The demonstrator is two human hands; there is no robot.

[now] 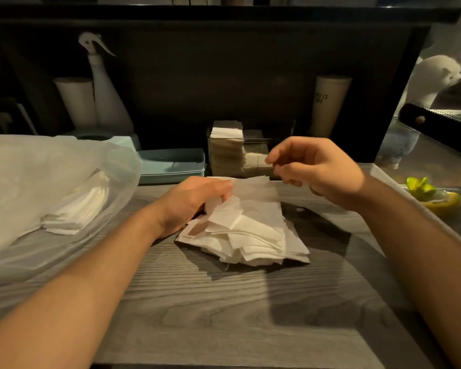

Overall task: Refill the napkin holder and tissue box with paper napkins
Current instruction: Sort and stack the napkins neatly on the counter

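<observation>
A loose heap of white paper napkins (pixel 253 230) lies on the grey wooden counter, on top of something dark. My left hand (pixel 197 201) grips the heap's upper left edge with curled fingers. My right hand (pixel 312 169) hovers above and to the right of the heap, fingers loosely curled and holding nothing. Behind the heap stands a clear napkin holder (pixel 253 153) with a tall stack of napkins in its left part. A pale blue box (pixel 171 165) sits to the holder's left. A clear plastic bag (pixel 45 182) at the left holds more napkins (pixel 77 209).
A white spray bottle (pixel 104 86) and a paper roll (pixel 77 102) stand at the back left. A beige cup (pixel 329 105) stands at the back right before a dark back panel. A white tray edge (pixel 415 206) with yellow-green scraps (pixel 434 195) runs along the right.
</observation>
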